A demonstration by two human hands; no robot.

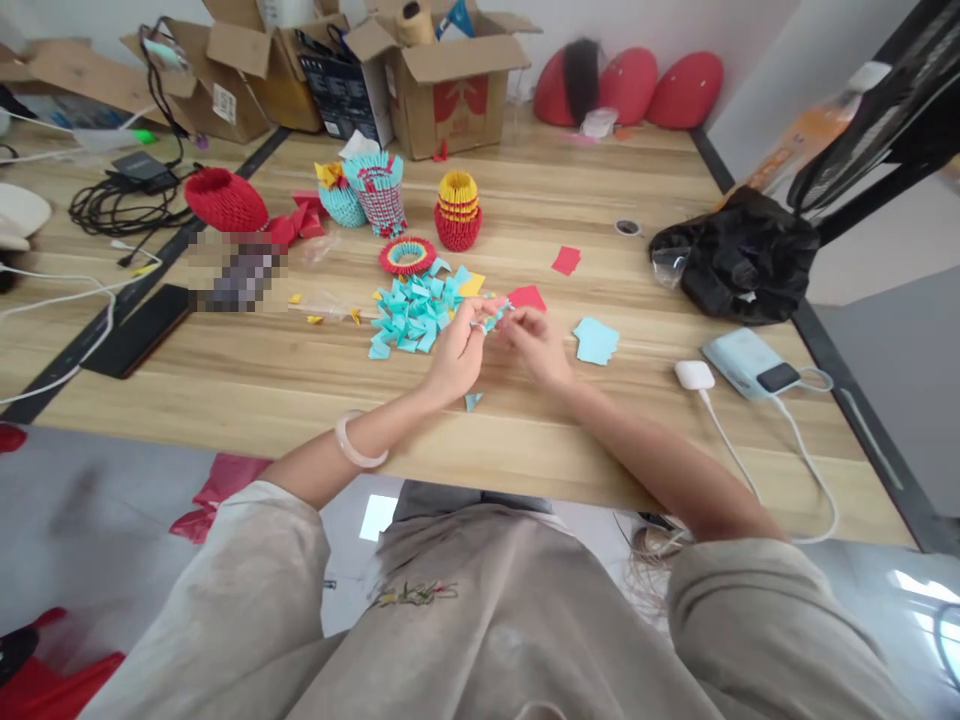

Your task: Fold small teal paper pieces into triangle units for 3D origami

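Between my two hands, above the wooden table [315, 385], is a small chain of folded blue paper pieces [493, 318]. My left hand [461, 345] is closed round its left part. At its right end the fingers of my right hand [534, 342] pinch it; they partly hide what they grip. Just left of my hands lies a pile of folded blue paper pieces [412, 315], with a yellow paper sheet [472, 285] at its edge. Red paper sheets [529, 298] sit behind my right hand, and a stack of light blue paper [597, 340] is to its right. One loose blue piece [472, 401] lies nearer me.
Behind the pile stand a red and blue paper ring [407, 256], a red and yellow paper pot [457, 212] and a blue and red paper vase [377, 195]. A phone [139, 330] lies left; a power bank [750, 362] and black bag [739, 260] are right. Cardboard boxes [450, 100] line the back.
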